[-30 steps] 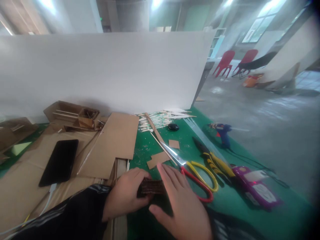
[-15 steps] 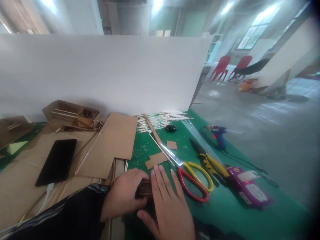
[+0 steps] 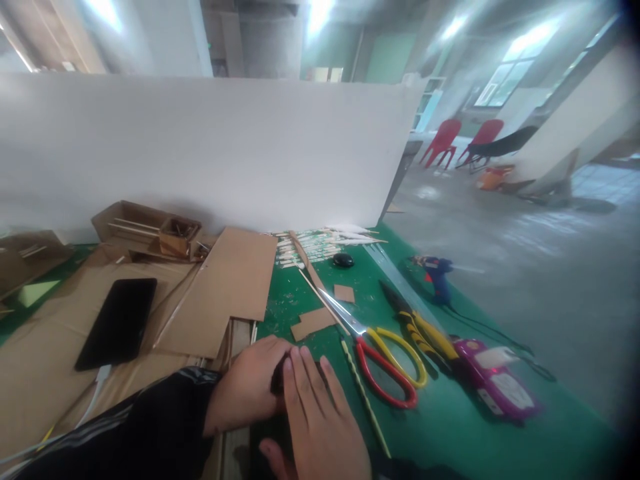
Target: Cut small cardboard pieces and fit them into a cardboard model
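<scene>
My left hand [image 3: 247,387] grips the left end of a small dark brown block [image 3: 277,379] on the green mat [image 3: 450,440], at the near edge of the table. Laid flat over that block, my right hand [image 3: 315,420] hides nearly all of it, fingers together and pointing away from me. A thin twisted stick [image 3: 365,397] lies just right of my right hand. Scissors [image 3: 380,357] with red and yellow handles rest beyond it.
Cardboard sheets [image 3: 225,287], a black phone [image 3: 117,323] and open cardboard boxes [image 3: 150,230] are at left. Yellow-handled pliers [image 3: 425,327], a purple tool [image 3: 497,387], a blue glue gun [image 3: 437,273] and a bundle of sticks [image 3: 320,241] lie right. A white board [image 3: 200,147] stands behind.
My right hand has slid left across the dark block until it covers it. The twisted stick now shows beside that hand. My left hand has kept its grip.
</scene>
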A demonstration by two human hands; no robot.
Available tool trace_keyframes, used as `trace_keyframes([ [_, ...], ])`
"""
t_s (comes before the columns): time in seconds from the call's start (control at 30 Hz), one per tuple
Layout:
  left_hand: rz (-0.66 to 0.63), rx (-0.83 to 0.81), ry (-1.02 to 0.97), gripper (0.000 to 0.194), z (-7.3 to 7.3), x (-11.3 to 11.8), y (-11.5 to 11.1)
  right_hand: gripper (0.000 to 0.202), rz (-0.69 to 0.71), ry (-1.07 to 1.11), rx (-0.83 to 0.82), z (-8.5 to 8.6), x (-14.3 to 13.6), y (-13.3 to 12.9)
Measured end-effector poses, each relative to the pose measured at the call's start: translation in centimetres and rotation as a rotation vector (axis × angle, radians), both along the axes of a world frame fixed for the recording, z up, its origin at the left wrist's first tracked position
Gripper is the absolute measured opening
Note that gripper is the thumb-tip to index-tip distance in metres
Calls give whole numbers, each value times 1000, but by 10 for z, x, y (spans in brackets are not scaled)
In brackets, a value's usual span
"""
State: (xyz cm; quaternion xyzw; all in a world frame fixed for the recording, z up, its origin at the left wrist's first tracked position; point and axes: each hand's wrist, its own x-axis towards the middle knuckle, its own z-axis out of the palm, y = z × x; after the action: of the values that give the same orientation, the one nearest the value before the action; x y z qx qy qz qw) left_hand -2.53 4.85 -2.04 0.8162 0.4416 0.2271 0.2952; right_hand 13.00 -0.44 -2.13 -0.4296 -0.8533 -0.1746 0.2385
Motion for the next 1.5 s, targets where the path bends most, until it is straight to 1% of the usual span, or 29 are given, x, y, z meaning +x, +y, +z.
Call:
trace_keyframes([
  [0.13,-25,8,-24,21,-5,-1,2,64,15,-2,-8,5,0,0],
  [0.33,-6,-12,-9,19,-2,-1,2,57,-15,6,-14,-3,-5,-4],
  [0.43,-12,-5,2,18,0,0,1,56,3,4,-9,-4,-4,-4],
  [0.57,-8,-12,23,16,0,-1,1,59,0,6,-12,-1,-2,-3],
  [0.67,-13,-25,21,18,2,0,1,65,-20,17,-24,0,-2,-2],
  [0.8,15,-29,56,18,5,1,2,60,-66,19,-72,-3,-1,-2],
  [0.93,3,-8,63,18,6,3,1,61,-33,11,-110,-6,0,-3],
  [1.07,5,6,71,15,3,2,1,62,-12,5,-153,-3,2,-3],
  [1.2,5,-9,43,22,1,0,1,65,46,33,-233,10,14,2],
  [1.23,5,-15,31,25,2,0,1,64,31,40,-266,14,20,4],
  [1.33,8,-30,12,26,6,0,1,67,57,59,-382,21,39,14],
  [1.4,19,-41,7,28,8,0,1,69,101,96,-496,21,51,22],
  [1.5,34,-51,-2,30,11,1,1,68,126,177,-642,15,62,34],
])
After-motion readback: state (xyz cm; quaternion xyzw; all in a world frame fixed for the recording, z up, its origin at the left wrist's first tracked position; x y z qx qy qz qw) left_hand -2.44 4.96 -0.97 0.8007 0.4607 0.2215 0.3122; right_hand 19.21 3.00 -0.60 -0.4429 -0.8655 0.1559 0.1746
